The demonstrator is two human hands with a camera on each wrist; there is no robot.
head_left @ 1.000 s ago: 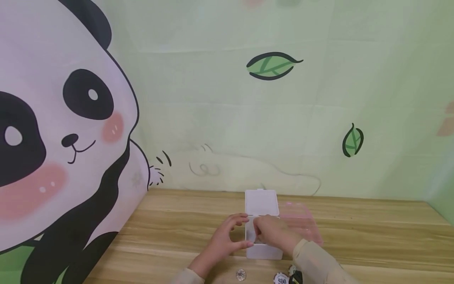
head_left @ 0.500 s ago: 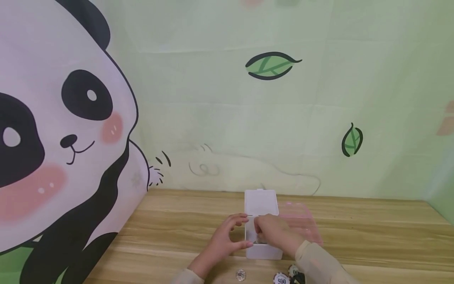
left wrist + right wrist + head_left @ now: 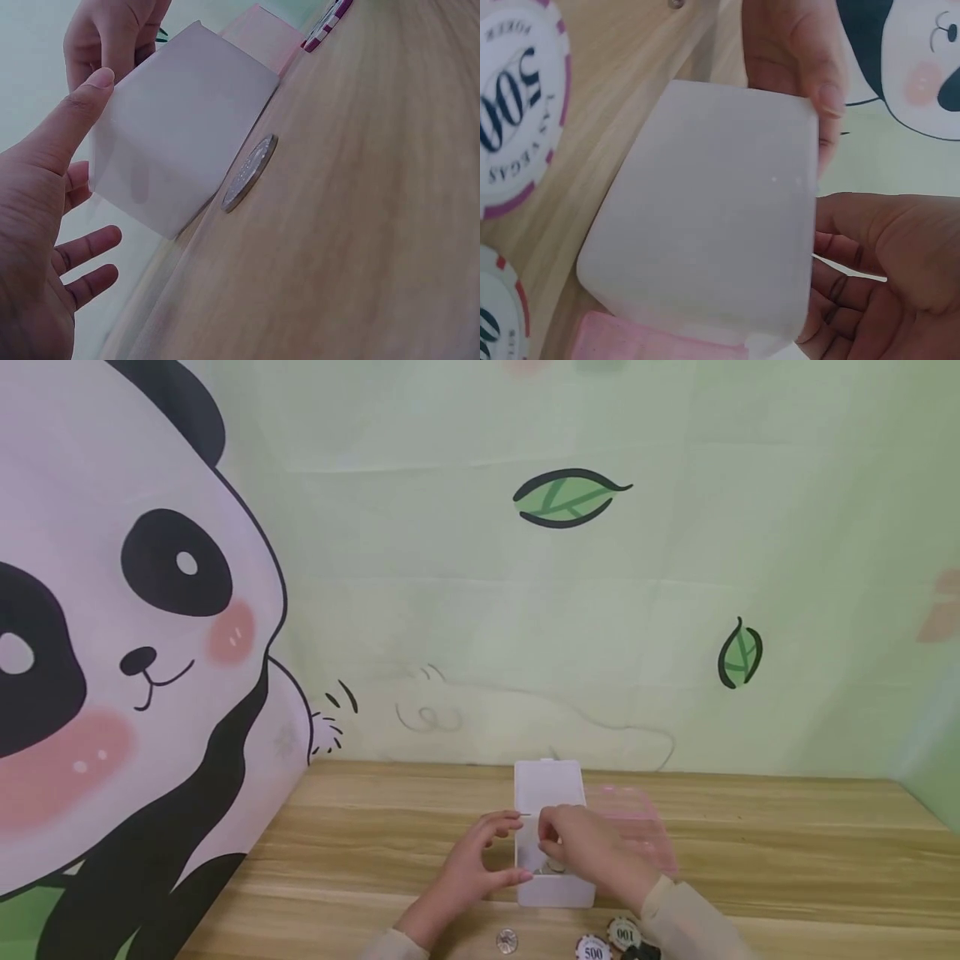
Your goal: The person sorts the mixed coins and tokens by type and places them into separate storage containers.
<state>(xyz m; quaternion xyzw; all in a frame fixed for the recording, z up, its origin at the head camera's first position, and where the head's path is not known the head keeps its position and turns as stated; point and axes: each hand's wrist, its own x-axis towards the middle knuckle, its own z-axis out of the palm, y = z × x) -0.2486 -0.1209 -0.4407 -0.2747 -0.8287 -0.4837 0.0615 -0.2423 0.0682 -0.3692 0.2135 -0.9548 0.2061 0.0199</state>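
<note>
A white lidded box (image 3: 557,892) stands on the table with its lid (image 3: 548,783) raised at the back. My left hand (image 3: 480,860) holds the box's left side, thumb at the near corner and fingertips at the far corner. The left wrist view shows its thumb on the rim and two fingers sticking out below. My right hand (image 3: 588,843) is over the opening, its fingers curled downward. Just under these fingers, round coin-like discs (image 3: 555,865) show inside the box. Whether the fingertips pinch one is hidden. A silver coin (image 3: 507,941) lies in front of the box.
A see-through pink container (image 3: 637,827) stands right of the box. Near the front edge lie poker chips, one marked 500 (image 3: 593,948) and one marked 100 (image 3: 623,933), beside a black object (image 3: 641,952). A panda-print backdrop (image 3: 450,568) rises behind the wooden table.
My right hand has lifted slightly inside the box opening, and more of the discs beneath shows. Its sleeve has shifted right, uncovering the 100 chip. The left hand keeps its hold.
</note>
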